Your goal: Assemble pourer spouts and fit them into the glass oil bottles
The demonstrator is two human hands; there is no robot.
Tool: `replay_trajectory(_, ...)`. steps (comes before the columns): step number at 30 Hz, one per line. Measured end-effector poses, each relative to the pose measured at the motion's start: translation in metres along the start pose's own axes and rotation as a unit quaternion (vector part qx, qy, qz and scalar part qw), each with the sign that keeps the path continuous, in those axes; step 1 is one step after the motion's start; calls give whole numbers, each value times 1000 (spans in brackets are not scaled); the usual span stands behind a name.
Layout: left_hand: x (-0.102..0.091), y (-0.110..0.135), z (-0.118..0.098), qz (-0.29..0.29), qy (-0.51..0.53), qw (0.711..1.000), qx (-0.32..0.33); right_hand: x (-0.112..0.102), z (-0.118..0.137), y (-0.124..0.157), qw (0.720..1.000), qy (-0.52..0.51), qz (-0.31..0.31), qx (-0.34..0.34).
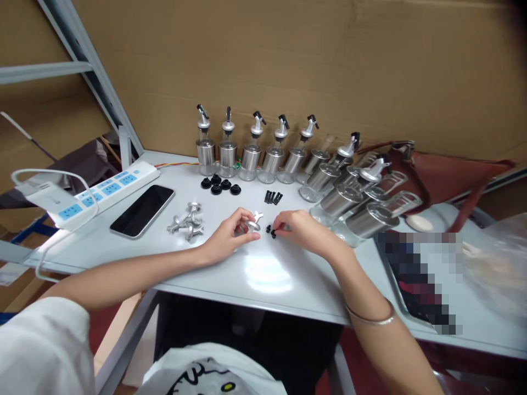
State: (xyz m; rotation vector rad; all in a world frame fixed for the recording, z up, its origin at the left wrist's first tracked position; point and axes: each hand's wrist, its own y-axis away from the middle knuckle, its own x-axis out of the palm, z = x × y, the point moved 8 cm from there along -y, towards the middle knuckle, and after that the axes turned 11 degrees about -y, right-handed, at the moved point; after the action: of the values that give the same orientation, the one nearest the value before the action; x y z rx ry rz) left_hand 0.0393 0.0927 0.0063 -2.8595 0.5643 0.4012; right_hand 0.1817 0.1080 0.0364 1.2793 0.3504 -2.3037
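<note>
Held in the curled left hand, between thumb and fingers over the table: silver pourer top, likely light, stiff and slick, best taken by the flange rim; shiny, round-flanged, fork-ended. Alongside, right hand nearly pinched at small black pieces, with any grip too hidden to judge.

Holds a silver spout top between thumb and fingers of the left hand and rests the fingertips of the right hand at a few small black pieces on the white table, too tiny to tell whether gripping one. Has a pile of similar spouts to the left, five round black stoppers beyond it and a row of thin black pieces beyond the right hand. Faces sleeved glass bottles standing before a cardboard wall, with a phone and power strip at left and a brown bag at right
</note>
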Motion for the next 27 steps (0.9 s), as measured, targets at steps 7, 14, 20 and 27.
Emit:
replay_trajectory(7, -1, 3, -1, 0, -17, 1000, 8, -3, -2, -1, 1000, 11, -8, 14)
replay_trajectory(14, -4, 1, 0, -16, -17, 1000, 16, -29, -4, 6, 997, 0, -77, 14)
replay_trajectory(20, -4, 6, -6, -6, -19, 999, 30, -42, 14, 6, 988, -18, -148, -38)
replay_trajectory(27, -2, 5, -5, 8, -7, 1000, 29, -36, 37, 10, 961, -80, -221, -148)
